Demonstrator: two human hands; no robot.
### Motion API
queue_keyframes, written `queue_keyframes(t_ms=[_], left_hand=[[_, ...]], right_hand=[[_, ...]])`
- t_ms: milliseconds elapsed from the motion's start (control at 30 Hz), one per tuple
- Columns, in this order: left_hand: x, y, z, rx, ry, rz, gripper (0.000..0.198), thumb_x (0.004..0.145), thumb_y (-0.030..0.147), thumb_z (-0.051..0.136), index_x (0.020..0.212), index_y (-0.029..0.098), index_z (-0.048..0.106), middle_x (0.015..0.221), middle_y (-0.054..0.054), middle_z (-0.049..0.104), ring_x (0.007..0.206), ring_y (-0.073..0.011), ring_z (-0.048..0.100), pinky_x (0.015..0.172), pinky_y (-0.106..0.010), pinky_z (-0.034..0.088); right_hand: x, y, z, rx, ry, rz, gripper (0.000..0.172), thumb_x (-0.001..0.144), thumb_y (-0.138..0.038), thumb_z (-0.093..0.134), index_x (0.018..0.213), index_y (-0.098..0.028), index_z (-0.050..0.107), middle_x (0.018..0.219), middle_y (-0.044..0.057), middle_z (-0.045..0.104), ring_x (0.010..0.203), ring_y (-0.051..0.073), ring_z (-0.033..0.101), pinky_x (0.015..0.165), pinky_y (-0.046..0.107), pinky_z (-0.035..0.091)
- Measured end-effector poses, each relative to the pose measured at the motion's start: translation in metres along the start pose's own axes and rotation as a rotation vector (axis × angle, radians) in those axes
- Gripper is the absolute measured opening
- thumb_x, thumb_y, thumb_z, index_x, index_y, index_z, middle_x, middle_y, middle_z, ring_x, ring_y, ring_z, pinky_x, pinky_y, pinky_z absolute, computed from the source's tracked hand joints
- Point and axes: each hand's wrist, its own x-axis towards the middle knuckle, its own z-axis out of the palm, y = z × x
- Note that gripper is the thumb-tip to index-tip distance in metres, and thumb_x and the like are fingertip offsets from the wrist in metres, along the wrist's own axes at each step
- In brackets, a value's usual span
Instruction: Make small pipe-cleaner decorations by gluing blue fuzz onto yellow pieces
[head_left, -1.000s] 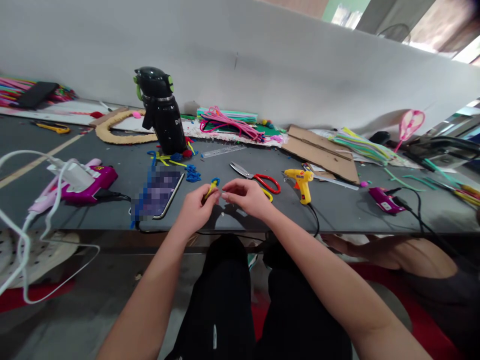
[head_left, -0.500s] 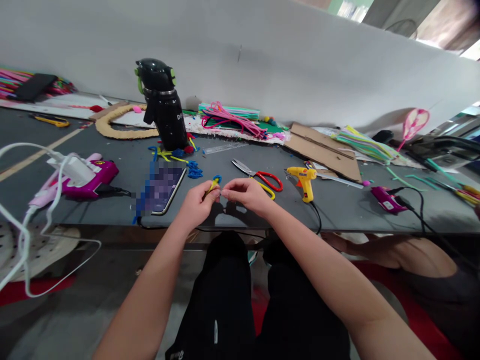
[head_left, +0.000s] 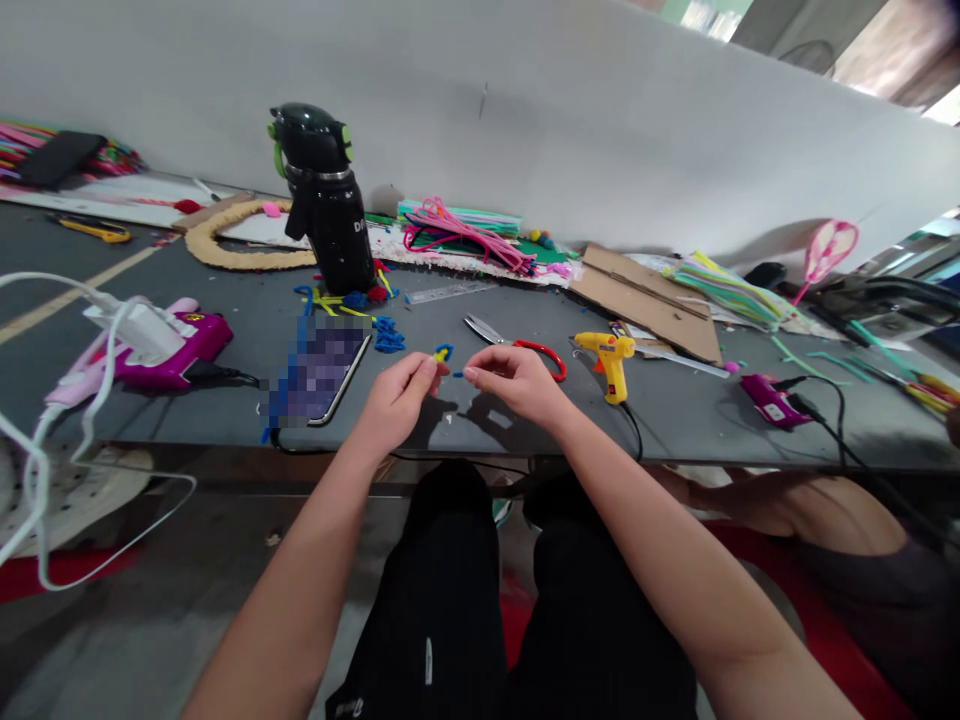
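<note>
A small yellow-and-blue pipe cleaner piece is pinched between thumb and forefinger of the left hand, just above the near edge of the table. The right hand is held just beside it with its fingertips drawn into a narrow pinch. Whether a thin blue end is nipped there cannot be told, because the spot is too small.

Several risks are judged from this position. The piece is gripped only at its tip, so it may be lost if the pinch is loosened. As the hands are kept over the table edge, it would probably be dropped to the lap or the floor. If the wire is twisted too hard, the small loop may be bent out of shape, or a fingertip may be pricked by the cut end.

The scissors are lying just behind the right hand, and the yellow glue gun is standing near it with its black cable hanging over the edge. With a careless sweep of the forearm the cable may be caught and the gun pulled over.
</note>
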Motion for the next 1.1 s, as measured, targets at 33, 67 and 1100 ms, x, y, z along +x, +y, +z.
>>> queue_keyframes(t_ms=[33,67,1100], left_hand=[[0.0,0.001,0.0,0.025,-0.004,0.007,0.037,0.098,0.046,0.046,0.082,0.017,0.062,0.072,-0.002,0.057,0.067,-0.0151,0.05,0.062,-0.026,0.039],[0.0,0.003,-0.001,0.049,-0.009,0.014,0.036,0.098,0.044,0.046,0.082,0.017,0.063,0.068,-0.001,0.054,0.067,-0.0153,0.049,0.062,-0.026,0.038],[-0.002,0.007,-0.003,0.157,-0.115,0.078,0.036,0.094,0.039,0.051,0.067,0.017,0.061,0.059,0.002,0.05,0.059,-0.0136,0.044,0.058,-0.028,0.032]], right_hand=[[-0.001,-0.001,0.0,0.005,0.005,-0.005,0.03,0.078,-0.044,0.074,0.087,-0.015,0.069,0.074,0.001,0.064,0.065,0.011,0.055,0.062,0.025,0.044],[-0.001,-0.002,0.0,0.004,0.009,-0.013,0.029,0.079,-0.043,0.074,0.087,-0.016,0.069,0.074,0.001,0.063,0.064,0.011,0.054,0.061,0.025,0.043],[-0.008,-0.013,0.001,-0.184,0.081,-0.171,0.025,0.082,-0.042,0.073,0.083,-0.018,0.068,0.079,0.002,0.063,0.068,0.012,0.054,0.062,0.027,0.044]])
